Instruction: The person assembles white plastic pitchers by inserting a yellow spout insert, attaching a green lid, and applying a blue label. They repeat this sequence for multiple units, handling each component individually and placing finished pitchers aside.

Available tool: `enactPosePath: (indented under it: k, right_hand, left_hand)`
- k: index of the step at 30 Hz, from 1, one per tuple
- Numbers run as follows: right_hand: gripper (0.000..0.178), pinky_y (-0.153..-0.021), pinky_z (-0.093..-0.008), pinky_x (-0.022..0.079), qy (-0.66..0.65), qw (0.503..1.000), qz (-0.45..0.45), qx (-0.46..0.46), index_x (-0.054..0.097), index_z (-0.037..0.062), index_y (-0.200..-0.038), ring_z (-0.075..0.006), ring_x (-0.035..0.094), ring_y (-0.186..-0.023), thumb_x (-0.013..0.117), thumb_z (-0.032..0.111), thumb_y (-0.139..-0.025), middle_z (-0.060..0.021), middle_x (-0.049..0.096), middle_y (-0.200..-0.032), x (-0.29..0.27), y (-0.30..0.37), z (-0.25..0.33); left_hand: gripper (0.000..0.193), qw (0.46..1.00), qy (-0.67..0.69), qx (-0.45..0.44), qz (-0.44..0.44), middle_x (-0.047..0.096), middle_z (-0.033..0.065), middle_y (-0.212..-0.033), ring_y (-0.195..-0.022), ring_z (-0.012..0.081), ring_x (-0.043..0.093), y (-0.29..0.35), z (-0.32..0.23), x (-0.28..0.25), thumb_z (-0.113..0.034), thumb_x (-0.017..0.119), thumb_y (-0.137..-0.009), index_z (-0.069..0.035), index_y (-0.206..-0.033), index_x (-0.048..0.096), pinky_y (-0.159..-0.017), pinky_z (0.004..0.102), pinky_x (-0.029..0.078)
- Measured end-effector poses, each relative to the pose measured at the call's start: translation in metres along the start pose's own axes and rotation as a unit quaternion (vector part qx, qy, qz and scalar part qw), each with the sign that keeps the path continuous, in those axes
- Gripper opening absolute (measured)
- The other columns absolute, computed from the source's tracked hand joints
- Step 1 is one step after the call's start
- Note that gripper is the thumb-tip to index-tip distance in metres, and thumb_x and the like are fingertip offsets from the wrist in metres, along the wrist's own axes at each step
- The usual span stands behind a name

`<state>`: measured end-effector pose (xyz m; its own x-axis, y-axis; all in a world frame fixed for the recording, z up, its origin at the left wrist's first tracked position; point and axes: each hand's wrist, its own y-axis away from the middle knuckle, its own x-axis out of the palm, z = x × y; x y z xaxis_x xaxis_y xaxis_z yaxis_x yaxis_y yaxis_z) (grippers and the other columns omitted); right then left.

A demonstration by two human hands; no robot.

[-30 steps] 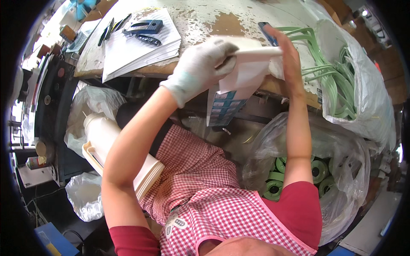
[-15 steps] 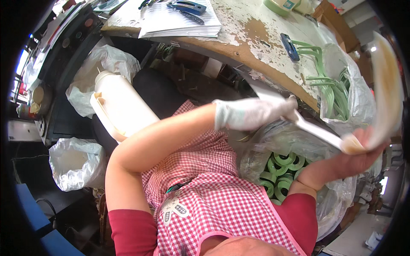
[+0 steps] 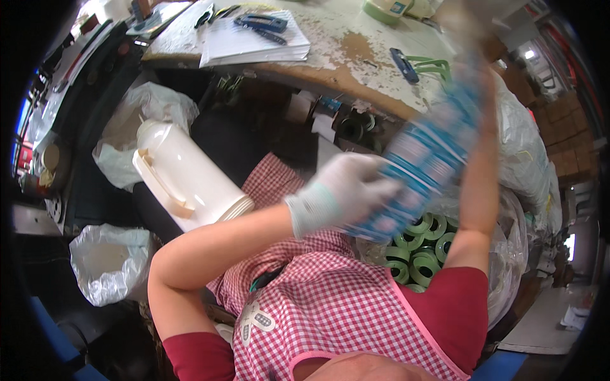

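Observation:
My left hand (image 3: 356, 187), in a pale knit glove, is closed on the near end of a blue printed sheet (image 3: 422, 159). This sheet is smeared by motion and slants up to the right, along my right forearm. My bare right arm stretches away over the table's right end; my right hand (image 3: 469, 28) is a blur there, and its fingers cannot be made out. Below the sheet, several green plastic rings (image 3: 424, 270) lie in a clear plastic bag (image 3: 502, 254). A cream jug-shaped container (image 3: 190, 168) with a handle leans left of my left forearm.
The worn table (image 3: 343, 70) carries a stack of paper (image 3: 254, 47), blue-handled cutters (image 3: 262, 24), another blue cutter (image 3: 404, 65), green strips (image 3: 429, 66) and a greenish bottle (image 3: 384, 9). A white bag (image 3: 108, 260) stands at left; a bulging plastic bag (image 3: 524, 146) is at right.
My right hand has swung up and away over the table. The long white strip between my hands no longer shows; a blue printed surface does. My left hand has moved nearer and left.

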<state>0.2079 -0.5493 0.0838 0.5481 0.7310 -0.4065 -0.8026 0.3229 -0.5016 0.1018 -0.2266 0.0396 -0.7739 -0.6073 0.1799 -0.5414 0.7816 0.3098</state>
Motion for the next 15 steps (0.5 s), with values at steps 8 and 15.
enactPosePath:
  k: [8,15]
  right_hand:
    - [0.043,-0.072,-0.032,0.054,-0.208,0.95,0.082,0.216,0.069,-0.0071,-0.111,-0.0171,0.067,-0.08,0.066,0.035,-0.103,-0.0105,0.074,-0.099,0.152,-0.032,-0.168]
    - [0.051,-0.086,-0.0459,0.054,0.205,0.974,0.092,0.036,0.07,-0.0036,-0.111,-0.0394,0.069,-0.093,0.068,0.045,-0.097,-0.0194,0.073,-0.1,0.121,-0.046,-0.153]
  left_hand:
    - [0.073,0.737,-0.519,0.263,-0.344,0.045,0.0238,-0.157,-0.147,0.04,0.042,-0.089,0.041,-0.096,-0.035,0.069,-0.096,0.002,-0.153,0.041,-0.123,0.0471,0.033]
    - [0.076,0.641,-0.665,0.272,-0.27,0.05,0.0194,-0.155,-0.15,0.0336,0.04,-0.193,0.045,-0.095,-0.058,0.053,-0.101,0.002,-0.149,0.05,-0.128,0.0464,0.025]
